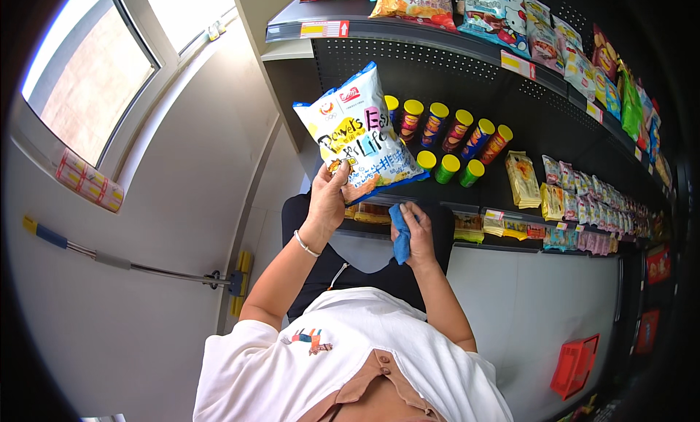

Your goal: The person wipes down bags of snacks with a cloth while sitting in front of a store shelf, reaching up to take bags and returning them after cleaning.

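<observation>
My left hand grips the lower left corner of a white and blue snack bag, thumb on its front. The bag is held up, tilted, before a black shelf and hides part of a row of snack canisters. In my right hand, below and to the right of the bag, is a bunched blue cloth. Just behind the bag stand canisters with yellow lids and shorter green canisters.
An upper shelf edge holds snack bags. Small packets fill the lower shelf at right. A mop leans at left, by a window. A red plastic basket lies on the floor at lower right.
</observation>
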Demonstrator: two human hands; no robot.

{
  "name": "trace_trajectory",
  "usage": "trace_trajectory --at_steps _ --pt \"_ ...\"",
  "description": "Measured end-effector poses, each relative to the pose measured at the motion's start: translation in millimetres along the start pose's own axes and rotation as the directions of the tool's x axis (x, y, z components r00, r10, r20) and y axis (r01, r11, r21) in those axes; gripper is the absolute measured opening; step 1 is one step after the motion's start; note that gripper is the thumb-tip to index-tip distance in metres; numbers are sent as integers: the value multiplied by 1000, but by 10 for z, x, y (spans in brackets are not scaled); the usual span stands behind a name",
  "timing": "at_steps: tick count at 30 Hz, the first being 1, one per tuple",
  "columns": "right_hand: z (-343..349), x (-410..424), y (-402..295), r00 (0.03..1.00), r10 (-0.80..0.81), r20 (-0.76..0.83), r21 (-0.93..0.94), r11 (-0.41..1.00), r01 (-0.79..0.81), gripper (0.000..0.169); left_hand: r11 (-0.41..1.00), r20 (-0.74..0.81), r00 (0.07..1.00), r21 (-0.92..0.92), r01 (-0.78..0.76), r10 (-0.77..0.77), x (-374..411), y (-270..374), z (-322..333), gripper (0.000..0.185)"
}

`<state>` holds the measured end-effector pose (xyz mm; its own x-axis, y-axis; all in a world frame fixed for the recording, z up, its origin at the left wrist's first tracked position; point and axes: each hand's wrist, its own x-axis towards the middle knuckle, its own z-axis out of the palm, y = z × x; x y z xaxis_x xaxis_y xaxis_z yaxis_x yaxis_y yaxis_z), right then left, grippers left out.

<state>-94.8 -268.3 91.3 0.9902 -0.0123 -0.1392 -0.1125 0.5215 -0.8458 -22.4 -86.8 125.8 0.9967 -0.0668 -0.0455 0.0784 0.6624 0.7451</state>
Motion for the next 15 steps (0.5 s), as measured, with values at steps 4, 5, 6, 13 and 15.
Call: trace_trajectory --at_steps 4,5,6,13,15 --pt "-58 -32 -26 995 98 -33 164 982 -91 17 995 105 991 46 -93 88 -123 21 -50 39" --pt "-117 -28 -7 994 92 65 111 989 -98 39 987 91 988 91 -133 124 -143 -49 -99 42" --pt "-102 -6 11 991 82 109 94 991 -93 42 988 82 988 76 -135 129 -198 -92 -101 44" --pt "-184 80 273 984 67 167 230 968 -105 68 979 196 980 187 -81 43 -447 -278 -150 58" --pt "-266 108 363 980 77 182 251 960 -122 66 959 283 952 216 -183 118 -349 4 -76 78"
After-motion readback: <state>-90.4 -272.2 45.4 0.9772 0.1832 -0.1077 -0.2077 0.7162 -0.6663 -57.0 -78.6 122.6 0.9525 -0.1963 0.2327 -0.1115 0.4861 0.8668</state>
